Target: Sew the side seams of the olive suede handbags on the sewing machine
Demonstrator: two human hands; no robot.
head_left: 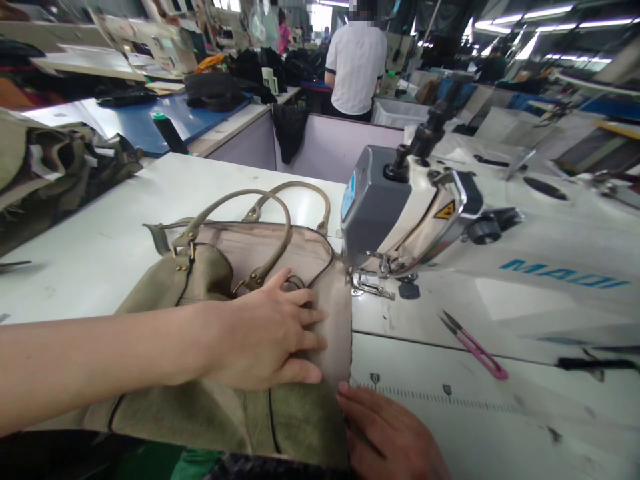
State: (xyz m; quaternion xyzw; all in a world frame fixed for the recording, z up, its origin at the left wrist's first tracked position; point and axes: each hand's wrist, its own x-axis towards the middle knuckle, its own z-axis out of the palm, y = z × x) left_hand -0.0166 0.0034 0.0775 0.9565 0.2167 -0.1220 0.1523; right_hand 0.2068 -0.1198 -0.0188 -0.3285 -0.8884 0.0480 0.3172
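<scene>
An olive green handbag (300, 417) with two rolled handles lies on the white sewing table, its pinkish lining (337, 307) showing. Its lining edge runs up to the presser foot of the sewing machine (450, 227). Across the bag my left hand (275, 333) rests palm down with fingers spread, pressing on the lining. My right hand (385, 433) is at the bag's near right edge, fingers together against the cloth; whether the edge is pinched between thumb and fingers is hidden.
Pink-handled thread snips (475, 347) lie right of the machine foot, near a printed ruler scale (450, 397). Camouflage fabric (65, 167) is piled at the left. A green-topped thread cone (169, 132) stands behind. A person in a white shirt (356, 67) faces away farther back.
</scene>
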